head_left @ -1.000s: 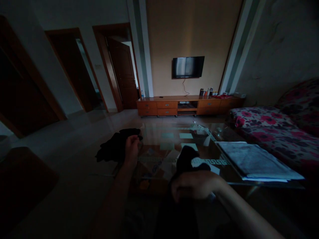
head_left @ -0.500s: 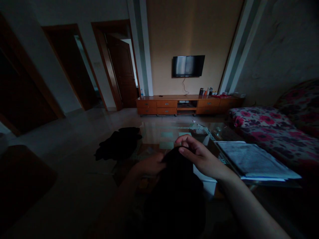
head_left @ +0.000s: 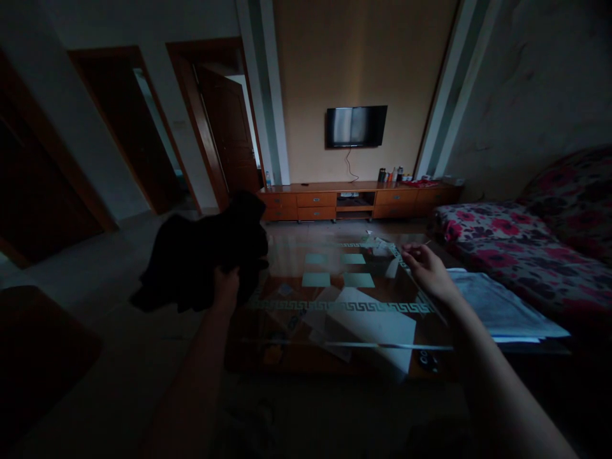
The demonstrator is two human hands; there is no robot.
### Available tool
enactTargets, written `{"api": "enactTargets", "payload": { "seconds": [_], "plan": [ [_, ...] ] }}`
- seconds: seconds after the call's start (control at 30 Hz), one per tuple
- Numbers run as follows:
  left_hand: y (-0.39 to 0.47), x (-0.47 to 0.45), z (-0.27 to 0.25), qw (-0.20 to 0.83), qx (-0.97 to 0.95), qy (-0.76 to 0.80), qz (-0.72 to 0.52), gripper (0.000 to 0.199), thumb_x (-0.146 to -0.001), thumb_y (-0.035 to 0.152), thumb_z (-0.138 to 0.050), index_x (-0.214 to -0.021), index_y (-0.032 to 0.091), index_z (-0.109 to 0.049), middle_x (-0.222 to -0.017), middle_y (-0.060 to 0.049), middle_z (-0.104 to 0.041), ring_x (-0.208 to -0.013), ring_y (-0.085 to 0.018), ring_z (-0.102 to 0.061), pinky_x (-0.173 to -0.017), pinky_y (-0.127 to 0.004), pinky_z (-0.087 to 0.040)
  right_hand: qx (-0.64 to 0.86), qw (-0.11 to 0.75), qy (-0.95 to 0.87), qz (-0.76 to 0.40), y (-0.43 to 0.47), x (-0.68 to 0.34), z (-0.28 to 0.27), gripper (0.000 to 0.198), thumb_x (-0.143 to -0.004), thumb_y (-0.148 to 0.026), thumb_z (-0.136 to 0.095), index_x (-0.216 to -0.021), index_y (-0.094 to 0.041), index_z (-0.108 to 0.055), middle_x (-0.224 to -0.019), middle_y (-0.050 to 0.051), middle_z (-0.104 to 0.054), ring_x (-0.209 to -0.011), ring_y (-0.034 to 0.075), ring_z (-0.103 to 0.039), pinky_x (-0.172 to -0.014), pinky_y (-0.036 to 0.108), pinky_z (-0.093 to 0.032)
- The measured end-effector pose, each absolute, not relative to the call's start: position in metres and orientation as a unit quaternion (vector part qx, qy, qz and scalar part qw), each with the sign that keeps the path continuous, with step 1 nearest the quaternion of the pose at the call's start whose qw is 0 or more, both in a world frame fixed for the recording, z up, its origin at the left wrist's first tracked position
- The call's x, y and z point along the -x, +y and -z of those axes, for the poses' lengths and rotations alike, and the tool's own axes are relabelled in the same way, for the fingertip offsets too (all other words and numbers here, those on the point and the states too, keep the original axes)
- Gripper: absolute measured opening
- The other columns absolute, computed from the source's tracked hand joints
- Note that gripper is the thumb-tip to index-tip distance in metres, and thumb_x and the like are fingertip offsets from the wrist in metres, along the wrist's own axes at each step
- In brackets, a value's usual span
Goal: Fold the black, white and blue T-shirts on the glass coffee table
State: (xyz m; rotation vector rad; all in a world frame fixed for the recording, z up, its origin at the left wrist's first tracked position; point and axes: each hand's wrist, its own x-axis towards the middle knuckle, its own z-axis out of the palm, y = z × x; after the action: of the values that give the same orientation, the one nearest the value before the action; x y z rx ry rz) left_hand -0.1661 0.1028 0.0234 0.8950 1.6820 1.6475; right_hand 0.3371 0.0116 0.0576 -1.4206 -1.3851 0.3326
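My left hand (head_left: 226, 285) is closed on a black garment (head_left: 205, 248) at the left end of the glass table. The garment looks like one dark mass, so its edges and any separate pieces under it cannot be told apart. Over the table's right side, my right hand (head_left: 424, 266) hangs with its fingers loosely bent and slightly apart; nothing shows in it. Just beyond that wrist lies a folded grey-blue cloth (head_left: 502, 303) on the table's right end.
The glass table (head_left: 335, 347) has a patterned border, with white sheets (head_left: 377, 322) showing around its front. A flowered sofa (head_left: 507, 255) stands at right. Behind is a low wooden cabinet (head_left: 315, 199) under a wall television (head_left: 356, 126). A dark brown seat (head_left: 48, 344) is at left.
The black garment held up by both hands in front of me has moved left, over the dark pile. My left hand went with it; my right hand let go and moved right.
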Motion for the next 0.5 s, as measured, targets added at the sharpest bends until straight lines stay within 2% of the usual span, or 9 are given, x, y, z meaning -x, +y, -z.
{"api": "enactTargets", "payload": {
  "seconds": [0.03, 0.1, 0.2, 0.37, 0.5],
  "plan": [
    [0.104, 0.167, -0.012, 0.339, -0.325, 0.655, -0.592, 0.040, -0.080, 0.015, -0.062, -0.119, 0.022, -0.053, -0.104, -0.006, -0.068, -0.097, -0.018, -0.069, -0.078, -0.027, -0.055, 0.658, 0.491, -0.556, -0.129, 0.016, -0.351, -0.043, 0.043, -0.088, -0.046, -0.056, -0.116, -0.013, -0.063, -0.102, 0.016, -0.069, -0.102, 0.028, -0.064, -0.088, 0.042, -0.052],
    [0.103, 0.168, 0.005, 0.378, -0.305, 0.681, -0.548, 0.032, -0.076, 0.013, -0.064, -0.105, 0.019, -0.056, -0.085, -0.005, -0.067, -0.077, -0.018, -0.070, -0.067, -0.028, -0.055, 0.795, 0.390, -0.459, -0.067, 0.018, -0.374, -0.014, 0.043, -0.087, -0.041, -0.054, -0.117, -0.014, -0.067, -0.116, 0.021, -0.066, -0.115, 0.035, -0.060, -0.095, 0.051, -0.049],
    [0.100, 0.165, 0.014, 0.388, -0.307, 0.689, -0.529, 0.024, -0.073, 0.012, -0.066, -0.095, 0.017, -0.057, -0.076, -0.001, -0.063, -0.060, -0.014, -0.065, -0.057, -0.024, -0.051, 0.909, 0.262, -0.323, -0.012, 0.009, -0.400, 0.024, 0.047, -0.090, -0.038, -0.045, -0.127, -0.019, -0.065, -0.137, 0.022, -0.056, -0.130, 0.042, -0.049, -0.101, 0.062, -0.041],
    [0.094, 0.152, 0.004, 0.357, -0.327, 0.699, -0.527, 0.027, -0.079, 0.022, -0.066, -0.102, 0.017, -0.053, -0.072, 0.001, -0.059, -0.050, -0.012, -0.057, -0.047, -0.021, -0.044, 0.943, 0.156, -0.292, -0.032, -0.007, -0.423, 0.075, 0.049, -0.089, -0.028, -0.042, -0.128, -0.010, -0.064, -0.140, 0.025, -0.053, -0.134, 0.042, -0.045, -0.103, 0.056, -0.040],
    [0.090, 0.138, -0.006, 0.308, -0.335, 0.706, -0.542, 0.042, -0.081, 0.023, -0.065, -0.116, 0.017, -0.043, -0.070, 0.004, -0.054, -0.047, -0.011, -0.050, -0.044, -0.022, -0.041, 0.942, 0.138, -0.306, 0.003, -0.009, -0.433, 0.096, 0.045, -0.085, -0.029, -0.046, -0.119, -0.011, -0.069, -0.134, 0.022, -0.058, -0.129, 0.043, -0.049, -0.102, 0.055, -0.040]
  ]
}}
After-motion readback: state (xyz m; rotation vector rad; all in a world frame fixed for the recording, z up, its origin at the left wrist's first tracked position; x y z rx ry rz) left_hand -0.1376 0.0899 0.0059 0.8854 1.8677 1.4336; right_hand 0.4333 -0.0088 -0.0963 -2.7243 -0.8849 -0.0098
